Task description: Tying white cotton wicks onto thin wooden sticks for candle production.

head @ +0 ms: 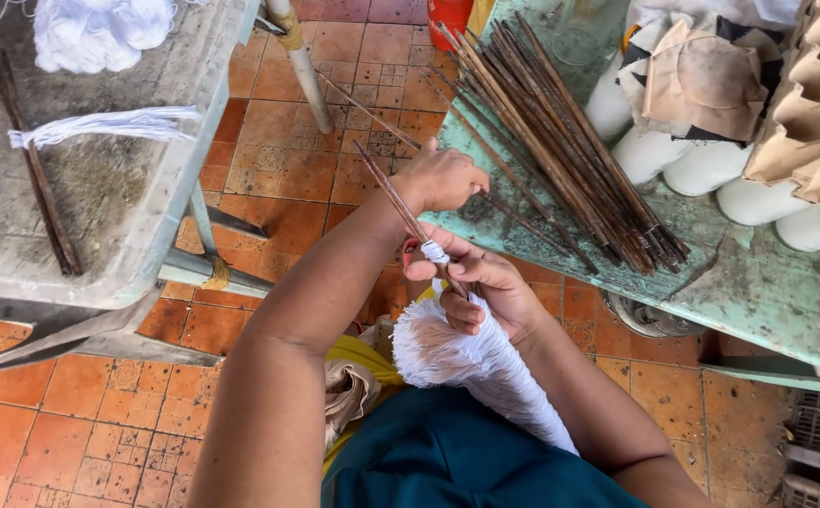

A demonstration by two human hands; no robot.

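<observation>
Item: one thin brown stick, held in both hands over the person's lap, above the orange tiled floor. Its long axis runs on a slant, from the far left free tip down toward the near right, where it goes into the bound neck of one white fringe bundle. The bundle fans out nearward and rightward from that neck across the teal clothing.

Right hand: closed around the bundle's neck, thumb and fingers pinching the white binding where the stick enters. This hand sits at the joint itself.

Left hand: closed in a loose fist farther up, just beside the stick's upper length. Whether it grips the stick or a fine thread cannot be told. From this fist the joint lies down and toward the near side, along the stick's own line.

Nearby, right: one green worn table bearing one heap of like brown sticks, too many and too overlapped to count, fanned with their ends toward the near right. Beyond them, a row of at least five white cylinders, partly hidden, and one stack of cardboard egg trays.

Left: one grey table with one white tassel lying flat, one dark stick and one white fibre heap at the far edge.
</observation>
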